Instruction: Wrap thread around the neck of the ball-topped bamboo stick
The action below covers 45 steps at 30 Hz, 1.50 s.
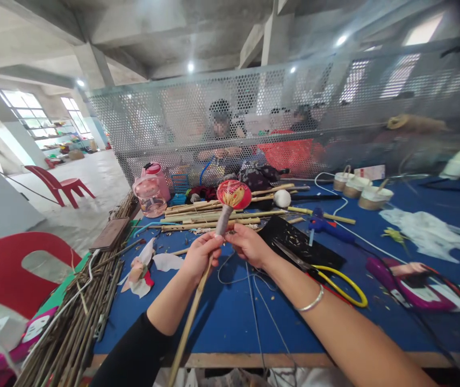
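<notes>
In front of me a wooden stick [193, 314] slants up from the table's front edge. It ends in a red, round flower-like head [236, 194] with a yellowish tufted centre. Grey cord winding [224, 219] covers the neck under the head. My left hand [202, 257] is closed around the stick just below the winding. The fingers of my right hand [248, 244] pinch at the winding's lower end; what lies between the fingertips is hidden. Thin grey cord [254, 301] trails under the hands across the blue table and over its front edge.
Scissors with yellow handles [340, 282] and a blue glue gun [329, 226] lie right. Cut sticks [198, 217], a white ball [282, 199] and paper cups [375, 197] stand further back. A stick bundle [72, 322] lines the left. People sit behind a perforated screen [153, 118].
</notes>
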Each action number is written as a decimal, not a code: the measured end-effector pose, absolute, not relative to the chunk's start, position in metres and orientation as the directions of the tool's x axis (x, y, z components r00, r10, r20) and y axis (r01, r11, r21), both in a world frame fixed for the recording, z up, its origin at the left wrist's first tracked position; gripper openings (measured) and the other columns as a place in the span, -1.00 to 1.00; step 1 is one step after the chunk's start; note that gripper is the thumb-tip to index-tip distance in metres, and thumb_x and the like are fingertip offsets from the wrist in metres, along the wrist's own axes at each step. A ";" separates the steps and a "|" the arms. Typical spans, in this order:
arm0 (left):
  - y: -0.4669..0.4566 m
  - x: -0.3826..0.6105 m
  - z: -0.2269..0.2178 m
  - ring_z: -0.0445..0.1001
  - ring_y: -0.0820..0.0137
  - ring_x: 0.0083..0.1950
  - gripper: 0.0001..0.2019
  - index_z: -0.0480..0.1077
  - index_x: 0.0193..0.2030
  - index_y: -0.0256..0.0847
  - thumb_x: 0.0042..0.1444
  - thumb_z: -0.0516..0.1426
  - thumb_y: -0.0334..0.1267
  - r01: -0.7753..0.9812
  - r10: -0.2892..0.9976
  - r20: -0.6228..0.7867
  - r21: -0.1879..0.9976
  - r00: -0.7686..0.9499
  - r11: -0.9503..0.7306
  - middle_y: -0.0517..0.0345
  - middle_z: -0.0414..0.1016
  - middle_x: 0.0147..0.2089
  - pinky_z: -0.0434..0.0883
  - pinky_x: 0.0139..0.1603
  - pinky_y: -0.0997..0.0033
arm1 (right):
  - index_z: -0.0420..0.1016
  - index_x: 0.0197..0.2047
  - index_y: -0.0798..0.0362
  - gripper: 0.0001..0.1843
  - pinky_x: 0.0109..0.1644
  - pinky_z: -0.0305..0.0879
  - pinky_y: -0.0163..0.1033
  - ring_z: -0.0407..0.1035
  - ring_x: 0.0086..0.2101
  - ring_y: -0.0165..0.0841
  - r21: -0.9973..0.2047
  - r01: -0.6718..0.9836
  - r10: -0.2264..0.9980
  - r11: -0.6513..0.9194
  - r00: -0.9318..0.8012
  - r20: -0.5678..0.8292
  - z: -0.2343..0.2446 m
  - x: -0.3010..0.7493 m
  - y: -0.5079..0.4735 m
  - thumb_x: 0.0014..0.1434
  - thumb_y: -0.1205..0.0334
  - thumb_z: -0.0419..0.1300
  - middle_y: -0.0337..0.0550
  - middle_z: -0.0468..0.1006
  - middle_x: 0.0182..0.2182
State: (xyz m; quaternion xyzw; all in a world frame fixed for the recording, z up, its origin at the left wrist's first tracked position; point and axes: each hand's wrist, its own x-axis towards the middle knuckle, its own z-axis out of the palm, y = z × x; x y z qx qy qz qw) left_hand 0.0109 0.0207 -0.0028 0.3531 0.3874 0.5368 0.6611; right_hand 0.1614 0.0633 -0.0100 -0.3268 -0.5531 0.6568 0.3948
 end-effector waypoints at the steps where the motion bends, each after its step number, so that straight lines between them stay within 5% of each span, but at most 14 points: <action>1: 0.022 0.012 -0.006 0.17 0.68 -0.66 -0.63 0.37 -0.34 -0.29 -0.22 0.34 -0.11 -0.426 0.978 -0.155 0.882 0.140 0.201 0.30 0.31 -0.54 0.08 -0.75 0.70 | 0.33 -0.20 0.06 -0.58 -0.70 -0.30 -0.40 -0.15 -0.75 -0.59 -0.986 -0.158 0.876 -0.049 -0.481 0.034 -0.012 0.165 0.065 -0.07 0.04 0.31 -0.50 0.14 -0.74; 5: 0.024 0.018 -0.017 0.28 0.62 -0.59 -0.62 0.39 -0.36 -0.32 -0.19 0.31 -0.05 -0.360 0.965 -0.188 0.900 0.186 0.244 0.16 0.42 -0.43 0.09 -0.76 0.68 | 0.36 -0.18 0.10 -0.60 -0.63 -0.26 -0.38 -0.11 -0.73 -0.59 -0.992 -0.124 0.856 0.018 -0.511 0.080 -0.020 0.175 0.068 -0.06 0.10 0.32 -0.49 0.13 -0.74; 10: 0.014 0.021 -0.025 0.08 0.63 -0.74 -0.59 0.29 -0.35 -0.23 -0.07 0.22 0.09 -0.277 0.966 -0.155 0.938 0.205 0.209 0.37 0.22 -0.67 0.00 -0.81 0.66 | 0.39 -0.22 0.10 -0.67 -0.58 -0.22 -0.37 -0.10 -0.69 -0.57 -0.995 -0.089 0.885 0.039 -0.460 0.076 -0.023 0.171 0.064 -0.06 0.15 0.29 -0.47 0.12 -0.73; 14: 0.008 0.021 -0.029 0.01 0.65 -0.81 -0.60 0.27 -0.35 -0.22 -0.12 0.28 0.02 -0.156 0.978 -0.097 0.980 0.184 0.126 0.47 0.14 -0.75 0.00 -0.82 0.64 | 0.42 -0.18 0.11 -0.64 -0.58 -0.21 -0.37 -0.11 -0.69 -0.56 -0.998 -0.066 0.870 0.016 -0.490 0.046 -0.023 0.166 0.061 -0.06 0.15 0.27 -0.45 0.16 -0.72; 22: 0.004 0.020 -0.024 -0.05 0.63 -0.86 -0.59 0.19 -0.42 -0.18 -0.05 0.18 0.13 -0.309 0.948 -0.131 0.925 0.289 0.222 0.43 0.14 -0.81 -0.07 -0.88 0.64 | 0.43 -0.13 0.09 -0.58 -0.64 -0.29 -0.37 -0.20 -0.73 -0.60 -0.972 -0.194 0.820 -0.131 -0.573 0.004 -0.017 0.168 0.055 -0.08 0.12 0.31 -0.49 0.11 -0.73; 28: 0.000 0.027 -0.022 0.05 0.60 -0.84 -0.49 0.21 -0.19 -0.19 -0.13 0.25 0.09 -0.274 0.977 -0.102 0.950 0.188 0.152 0.44 0.26 -0.74 0.04 -0.86 0.65 | 0.42 -0.19 0.09 -0.64 -0.67 -0.29 -0.38 -0.18 -0.75 -0.59 -0.968 -0.215 0.855 -0.128 -0.519 0.002 -0.026 0.169 0.054 -0.09 0.16 0.30 -0.51 0.07 -0.77; 32: 0.002 0.028 -0.023 0.14 0.60 -0.80 -0.49 0.19 -0.36 -0.19 -0.21 0.27 0.14 -0.146 0.986 -0.166 0.975 0.014 0.166 0.36 0.33 -0.69 0.06 -0.83 0.64 | 0.43 -0.21 0.11 -0.69 -0.67 -0.27 -0.38 -0.17 -0.74 -0.58 -0.978 -0.185 0.882 -0.093 -0.472 0.005 -0.030 0.170 0.055 -0.08 0.21 0.25 -0.51 0.06 -0.77; 36: 0.004 0.021 -0.022 0.20 0.61 -0.76 -0.55 0.26 -0.48 -0.25 -0.09 0.21 0.16 0.010 0.968 -0.249 0.969 0.045 0.248 0.29 0.31 -0.69 0.13 -0.77 0.63 | 0.44 -0.27 0.13 -0.75 -0.66 -0.32 -0.38 -0.17 -0.73 -0.58 -0.992 -0.101 0.901 -0.082 -0.434 -0.030 -0.030 0.172 0.055 -0.06 0.23 0.24 -0.49 0.06 -0.77; 42: 0.004 0.014 -0.009 -0.12 0.71 -0.78 -0.58 0.26 -0.43 -0.25 -0.02 0.19 0.12 -0.402 0.888 -0.316 0.805 0.334 0.437 0.45 0.05 -0.73 -0.12 -0.80 0.71 | 0.42 -0.17 0.10 -0.61 -0.66 -0.38 -0.38 -0.25 -0.71 -0.61 -0.938 -0.273 0.820 -0.213 -0.572 -0.020 -0.021 0.167 0.049 -0.03 0.07 0.30 -0.46 0.11 -0.71; 45: 0.005 0.016 -0.011 -0.20 0.70 -0.79 -0.61 0.25 -0.44 -0.24 0.07 0.13 0.10 -0.456 0.826 -0.345 0.707 0.446 0.541 0.48 -0.06 -0.75 -0.18 -0.81 0.70 | 0.42 -0.23 0.12 -0.61 -0.67 -0.38 -0.38 -0.25 -0.70 -0.62 -0.924 -0.306 0.805 -0.230 -0.594 -0.004 -0.019 0.166 0.047 -0.04 0.03 0.32 -0.44 0.15 -0.69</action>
